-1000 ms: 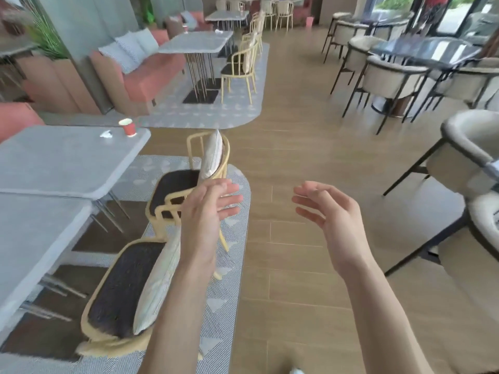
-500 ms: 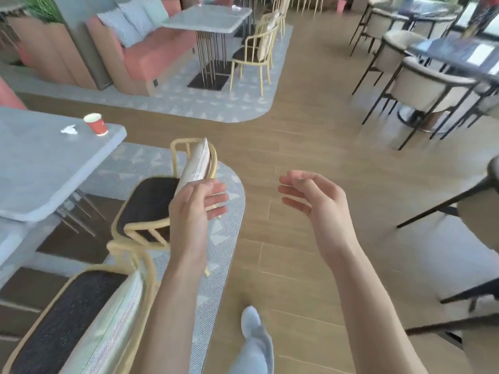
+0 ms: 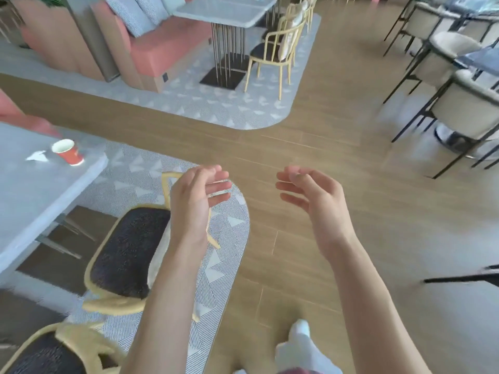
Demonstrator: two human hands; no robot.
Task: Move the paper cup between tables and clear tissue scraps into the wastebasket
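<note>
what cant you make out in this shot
Head view only:
- Wastebasket: not in frame.
- Paper cup: contents hidden by its tilt and small size.
- Tissue scrap: too small to tell whether one piece or several.
- Yellow chair: backrest hidden behind left hand.
- Right-side chairs: motion-blurred.

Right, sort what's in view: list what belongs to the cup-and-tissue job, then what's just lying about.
For the job:
red paper cup, upright near the corner of the grey table
white tissue scrap beside it
left hand and right hand, both empty

Just there:
yellow chair
pink sofa
far table
patterned rug
</note>
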